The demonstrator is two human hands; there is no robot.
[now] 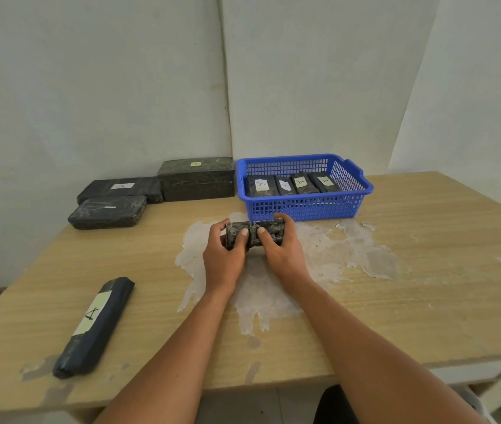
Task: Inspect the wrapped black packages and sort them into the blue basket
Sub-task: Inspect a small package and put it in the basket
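Held package: a small black plastic-wrapped package [254, 235] sits in the middle of the light wooden desk [426, 270], just near of the blue basket, its long axis running left to right.
Left hand: the left hand [223, 261] grips the package's left end, fingers curled behind it and the thumb pressed on the near face.
Right hand: the right hand [281, 250] grips the right end the same way (thumb on the near face, fingers wrapped over the far side).
Basket: the blue plastic lattice basket [362, 191] stands directly far of the hands, with the near wall almost touching the package; four black wrapped packages with white "A" labels [292, 185] lie side by side inside it.
Key relation: the basket lies straight ahead and slightly right, so the right hand looks better placed to carry the package over the near wall.
Step judged: inspection appears under way, no label showing on the visible face.
Waiting: a long dark wrapped package with an "A" label [94, 327] lies near left.
Far left: two flat black wrapped packages [114, 203] and a taller dark block [197, 179] sit by the wall.
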